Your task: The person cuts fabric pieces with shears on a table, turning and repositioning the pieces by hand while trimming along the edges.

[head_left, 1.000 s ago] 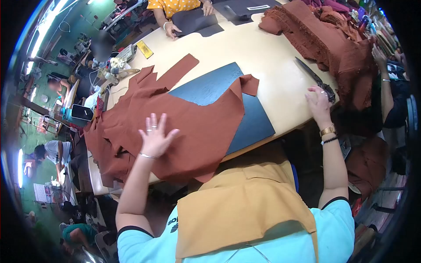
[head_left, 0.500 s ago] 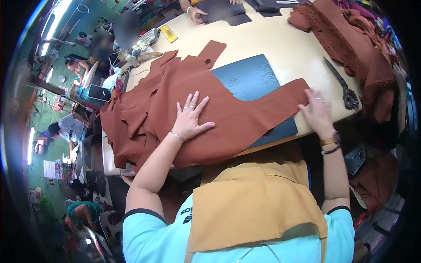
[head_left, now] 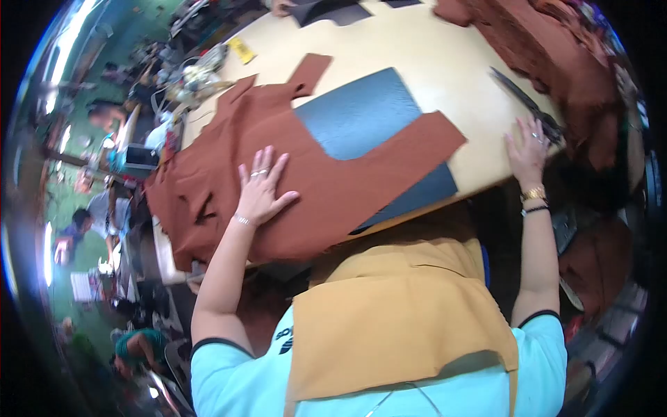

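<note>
A large piece of rust-brown material [head_left: 333, 191] lies on the pale table [head_left: 458, 83], its right strip spread flat across a dark blue-grey board [head_left: 361, 115]. My left hand [head_left: 262, 187] rests on the material with its fingers spread. At the right my right hand [head_left: 528, 153] is over the table edge, fingers apart and holding nothing, close to the handles of large dark scissors [head_left: 521, 97]. The scissors' blades point to the upper left. Folds and a gap show in the material's left part.
More rust-brown material [head_left: 556, 69] is heaped at the upper right. Dark pieces [head_left: 326, 10] and part of another person's hand [head_left: 280, 7] are at the far edge. A yellow object [head_left: 242, 50] lies at the upper left. Other people sit in the background at left.
The material's right strip was folded up, then pulled out flat over the board. My right hand has let go of its end and moved right to the scissors. The view has shifted.
</note>
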{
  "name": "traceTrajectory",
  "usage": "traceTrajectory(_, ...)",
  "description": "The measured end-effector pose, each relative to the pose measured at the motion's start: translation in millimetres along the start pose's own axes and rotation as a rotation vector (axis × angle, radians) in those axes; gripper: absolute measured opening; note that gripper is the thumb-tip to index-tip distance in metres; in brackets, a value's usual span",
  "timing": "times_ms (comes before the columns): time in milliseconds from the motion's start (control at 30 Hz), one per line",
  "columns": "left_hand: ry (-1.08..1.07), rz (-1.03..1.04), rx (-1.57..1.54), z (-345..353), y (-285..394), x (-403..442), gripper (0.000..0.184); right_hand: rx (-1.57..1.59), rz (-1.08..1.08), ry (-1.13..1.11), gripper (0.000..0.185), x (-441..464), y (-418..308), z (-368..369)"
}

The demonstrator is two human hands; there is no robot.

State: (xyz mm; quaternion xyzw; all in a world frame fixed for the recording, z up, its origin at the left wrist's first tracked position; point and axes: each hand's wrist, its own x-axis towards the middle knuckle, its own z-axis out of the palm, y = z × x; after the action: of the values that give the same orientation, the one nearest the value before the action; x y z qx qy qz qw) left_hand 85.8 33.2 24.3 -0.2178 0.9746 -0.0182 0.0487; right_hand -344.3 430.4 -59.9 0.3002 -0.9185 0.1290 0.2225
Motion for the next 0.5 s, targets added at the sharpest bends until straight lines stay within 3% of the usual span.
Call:
traceTrajectory(100, 0.031, -0.122, -0.083, 3.2, 24.7, -6.6, 0.094, -0.094, 0.179, 0.053, 0.042, 2.3, 1.7, -4.8)
traceTrajectory(200, 0.026, -0.143, -0.101, 9.6, 24.3, -14.3, 0.093, 0.113, 0.081, 0.095, 0.035, 12.0, 41.9, 6.5)
traceTrajectory(300, 0.006, -0.11, -0.04, 6.1, -4.1, -17.9, 0.093, 0.106, 0.189, -0.131, 0.032, 31.4, 46.1, -22.2)
traceTrajectory(467, 0.012, -0.044, 0.034, 10.2, -27.5, -25.3, 0.089, 0.049, 0.029, -0.088, 0.034, 47.0, 81.5, -5.2)
traceTrajectory(500, 0.011, -0.043, 0.049, 10.5, -27.1, -24.7, 0.089, 0.056, 0.078, -0.136, 0.034, 49.4, 81.6, -4.6)
